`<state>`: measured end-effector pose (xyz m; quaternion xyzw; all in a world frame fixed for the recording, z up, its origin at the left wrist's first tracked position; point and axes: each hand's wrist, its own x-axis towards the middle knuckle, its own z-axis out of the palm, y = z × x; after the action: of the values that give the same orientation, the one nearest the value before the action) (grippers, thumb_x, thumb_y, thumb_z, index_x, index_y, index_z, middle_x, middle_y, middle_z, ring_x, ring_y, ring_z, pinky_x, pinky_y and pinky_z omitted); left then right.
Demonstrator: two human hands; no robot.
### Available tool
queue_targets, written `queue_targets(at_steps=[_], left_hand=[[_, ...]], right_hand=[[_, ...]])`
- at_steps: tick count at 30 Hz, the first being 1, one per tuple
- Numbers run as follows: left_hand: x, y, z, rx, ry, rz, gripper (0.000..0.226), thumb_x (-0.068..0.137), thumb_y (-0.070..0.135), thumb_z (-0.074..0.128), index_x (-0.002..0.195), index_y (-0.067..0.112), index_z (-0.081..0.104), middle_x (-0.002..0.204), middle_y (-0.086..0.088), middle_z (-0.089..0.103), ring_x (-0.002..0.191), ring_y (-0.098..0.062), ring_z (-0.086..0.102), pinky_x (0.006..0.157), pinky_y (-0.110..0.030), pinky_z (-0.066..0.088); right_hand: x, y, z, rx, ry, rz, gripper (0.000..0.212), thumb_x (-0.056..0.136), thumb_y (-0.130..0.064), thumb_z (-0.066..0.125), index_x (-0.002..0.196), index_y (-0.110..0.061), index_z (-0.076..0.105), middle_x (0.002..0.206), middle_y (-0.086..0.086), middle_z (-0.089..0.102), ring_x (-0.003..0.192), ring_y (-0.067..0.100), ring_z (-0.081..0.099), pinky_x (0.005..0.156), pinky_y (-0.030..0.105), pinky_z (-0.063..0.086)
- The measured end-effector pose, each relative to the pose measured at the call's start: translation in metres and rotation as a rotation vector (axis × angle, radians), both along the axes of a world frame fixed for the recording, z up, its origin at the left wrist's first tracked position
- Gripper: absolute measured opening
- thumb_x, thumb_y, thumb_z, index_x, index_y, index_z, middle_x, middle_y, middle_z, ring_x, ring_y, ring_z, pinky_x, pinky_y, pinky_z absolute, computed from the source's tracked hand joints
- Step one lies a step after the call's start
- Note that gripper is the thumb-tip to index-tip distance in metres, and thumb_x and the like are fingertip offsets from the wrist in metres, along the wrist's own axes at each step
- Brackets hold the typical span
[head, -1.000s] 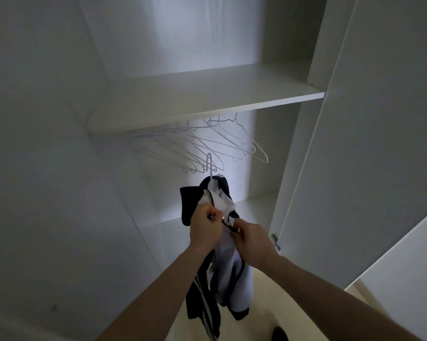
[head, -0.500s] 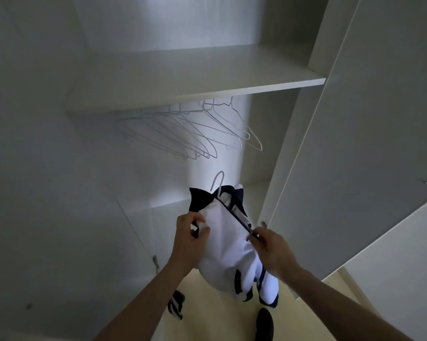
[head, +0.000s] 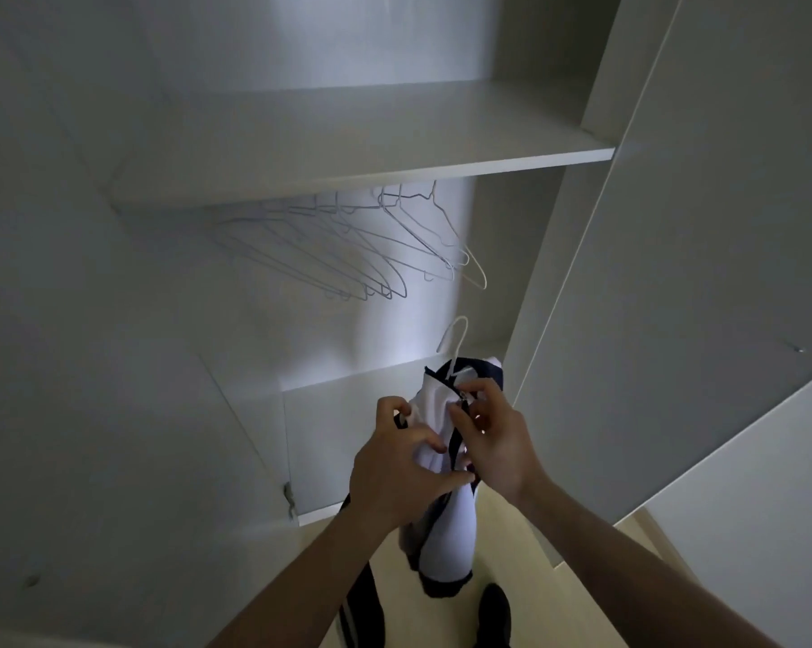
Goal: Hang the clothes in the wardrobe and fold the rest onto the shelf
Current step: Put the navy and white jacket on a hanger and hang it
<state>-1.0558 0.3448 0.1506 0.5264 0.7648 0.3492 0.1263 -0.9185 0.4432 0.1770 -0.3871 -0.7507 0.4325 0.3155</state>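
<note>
Jacket [head: 443, 526] held in front of the wardrobe [head: 114, 367], below the shelf [head: 348, 147]: left hand [head: 394, 465] fingers bunch its white cloth, right hand [head: 497, 441] fingers pinch the dark zip edge. White with navy trim, on a wire hanger [head: 455, 336], hook poking up, tail hanging limp.

Dim shot overall, grey-blue cast. Brightest patch is a vertical band of light on the wardrobe back wall [head: 413, 282], seemingly coming from behind the viewer. Left side wall [head: 67, 367] falls into heavy shadow, noisy and low in detail. Underside of the shelf [head: 362, 180] is dark, and the wire hangers [head: 348, 254] beneath it are faint and thin against the wall. Floor [head: 525, 530] reads warmer and lighter. Wide-angle bending of straight edges, strongest along the door [head: 675, 273] at right. Slight softness on both hands.
</note>
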Motion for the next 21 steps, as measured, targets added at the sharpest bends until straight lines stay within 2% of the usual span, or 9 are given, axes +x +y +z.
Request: queue_targets(at_steps=[4,7,9,11,14,15,17,19,21], left_hand=[[0.002,0.008,0.005,-0.019,0.041,0.094,0.07,0.063,0.092,0.056,0.091,0.03,0.072,0.13,0.015,0.041,0.089,-0.004,0.06,0.075,-0.014,0.051],[-0.002,0.009,0.007,0.017,-0.013,0.183,0.055,0.079,0.078,0.063,0.102,0.029,0.071,0.119,0.014,0.053,0.075,-0.003,0.061,0.068,-0.008,0.046],[-0.007,0.007,0.008,0.005,0.044,0.189,0.047,0.084,0.073,0.064,0.092,0.028,0.074,0.123,0.012,0.051,0.07,-0.003,0.056,0.067,-0.001,0.036],[-0.015,0.003,0.008,-0.026,0.077,0.171,0.04,0.086,0.068,0.064,0.079,0.028,0.07,0.128,0.012,0.044,0.067,-0.002,0.054,0.065,-0.001,0.032],[-0.02,-0.003,0.01,-0.043,0.078,0.148,0.044,0.087,0.061,0.068,0.061,0.032,0.047,0.123,0.019,0.034,0.064,-0.003,0.053,0.06,-0.007,0.032],[-0.02,-0.005,0.011,-0.041,0.083,0.147,0.046,0.088,0.061,0.067,0.061,0.032,0.044,0.121,0.02,0.032,0.062,-0.002,0.053,0.059,-0.007,0.032],[-0.021,-0.007,0.011,-0.033,0.093,0.129,0.037,0.091,0.061,0.062,0.07,0.031,0.053,0.122,0.018,0.034,0.061,-0.001,0.052,0.059,-0.007,0.034],[-0.022,-0.008,0.008,-0.031,0.118,0.115,0.033,0.093,0.059,0.058,0.084,0.027,0.063,0.126,0.015,0.036,0.06,-0.003,0.051,0.062,-0.009,0.039],[-0.022,-0.01,0.003,-0.031,0.138,0.134,0.036,0.096,0.058,0.053,0.094,0.024,0.065,0.126,0.015,0.041,0.061,-0.004,0.051,0.064,-0.008,0.041]], right_hand=[[-0.015,-0.003,0.025,-0.098,0.056,0.009,0.011,0.1,-0.014,0.061,0.101,-0.024,0.056,0.077,0.004,0.069,0.061,0.024,0.069,0.06,0.036,0.06],[-0.019,-0.005,0.04,-0.191,0.097,0.029,0.006,0.101,-0.015,0.062,0.099,-0.013,0.057,0.081,0.01,0.072,0.062,0.026,0.073,0.059,0.034,0.061],[-0.017,-0.001,0.046,-0.195,0.059,0.04,0.011,0.101,-0.02,0.064,0.095,-0.011,0.061,0.079,0.008,0.072,0.06,0.026,0.073,0.059,0.038,0.063],[-0.014,0.006,0.049,-0.111,0.003,0.044,0.016,0.099,-0.02,0.065,0.085,-0.014,0.065,0.071,0.002,0.07,0.058,0.022,0.071,0.058,0.039,0.061],[-0.009,0.018,0.049,0.091,-0.113,0.054,0.024,0.096,-0.019,0.065,0.073,-0.023,0.065,0.064,-0.005,0.067,0.058,0.013,0.067,0.062,0.031,0.057],[-0.008,0.02,0.048,0.172,-0.174,0.075,0.024,0.097,-0.022,0.064,0.073,-0.027,0.063,0.064,-0.007,0.067,0.061,0.01,0.066,0.062,0.027,0.054],[-0.007,0.024,0.046,0.303,-0.277,0.148,0.023,0.1,-0.026,0.06,0.078,-0.03,0.059,0.07,-0.01,0.065,0.067,0.006,0.061,0.061,0.02,0.044],[-0.007,0.028,0.044,0.353,-0.298,0.204,0.019,0.103,-0.023,0.056,0.084,-0.023,0.058,0.074,-0.009,0.063,0.072,0.007,0.055,0.06,0.018,0.037],[-0.01,0.031,0.043,0.36,-0.305,0.173,0.015,0.103,-0.021,0.053,0.089,-0.016,0.058,0.071,-0.009,0.059,0.071,0.012,0.053,0.059,0.017,0.035]])
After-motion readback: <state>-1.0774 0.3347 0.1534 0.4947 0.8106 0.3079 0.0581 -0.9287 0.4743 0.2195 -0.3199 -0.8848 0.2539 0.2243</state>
